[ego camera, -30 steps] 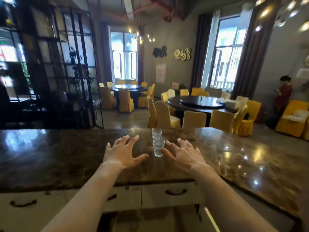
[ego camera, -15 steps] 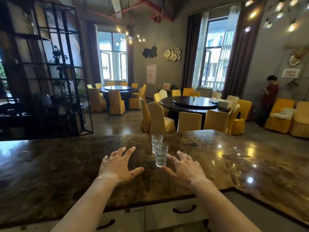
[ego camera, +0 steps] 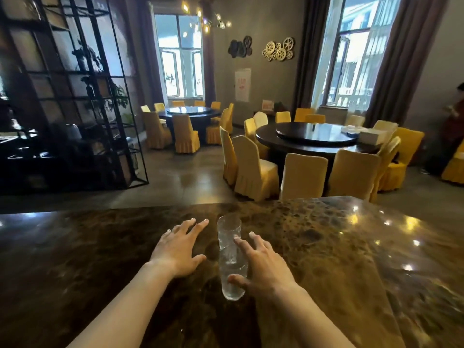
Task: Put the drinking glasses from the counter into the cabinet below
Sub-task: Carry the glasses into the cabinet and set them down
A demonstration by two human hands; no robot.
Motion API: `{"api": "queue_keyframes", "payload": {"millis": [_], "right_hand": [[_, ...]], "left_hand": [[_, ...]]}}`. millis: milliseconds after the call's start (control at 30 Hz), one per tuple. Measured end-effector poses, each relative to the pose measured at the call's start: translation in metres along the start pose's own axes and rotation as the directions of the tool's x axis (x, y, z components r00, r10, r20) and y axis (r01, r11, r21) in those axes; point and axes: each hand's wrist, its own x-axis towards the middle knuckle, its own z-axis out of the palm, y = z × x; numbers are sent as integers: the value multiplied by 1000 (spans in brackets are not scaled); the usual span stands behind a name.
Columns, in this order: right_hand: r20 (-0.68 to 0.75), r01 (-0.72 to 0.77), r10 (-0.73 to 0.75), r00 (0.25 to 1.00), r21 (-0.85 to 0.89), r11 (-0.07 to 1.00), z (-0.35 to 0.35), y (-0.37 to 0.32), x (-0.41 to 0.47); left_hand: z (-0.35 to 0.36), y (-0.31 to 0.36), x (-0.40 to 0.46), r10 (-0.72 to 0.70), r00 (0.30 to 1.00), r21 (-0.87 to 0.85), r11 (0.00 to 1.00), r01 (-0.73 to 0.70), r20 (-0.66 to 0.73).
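Head view: stack of clear drinking glasses stands upright on dark marble counter, approx. centre, btwn both hands. Left hand spread flat w/ fingers apart, just beside the stack, holding nothing. Right hand wide open, thumb & forefinger touching the stack, not closed round it.

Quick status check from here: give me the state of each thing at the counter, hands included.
stack of glasses: upright on the counter, nested, clear, looks empty.
right hand: open, fingers spread, thumb and index at the stack's side; no closed grip visible.
left hand: open, fingers spread, left of the stack, not touching it.
counter: glossy dark stone, carrying only the stack in view.
cabinet below: out of view.
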Motion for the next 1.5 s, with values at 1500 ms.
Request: {"api": "queue_keyframes", "payload": {"millis": [1500], "right_hand": [[-105, 110, -111, 988, -10, 994, -37, -1, -103]], "left_hand": [[-50, -87, -173, 26, 992, -28, 999, -23, 126]]}}
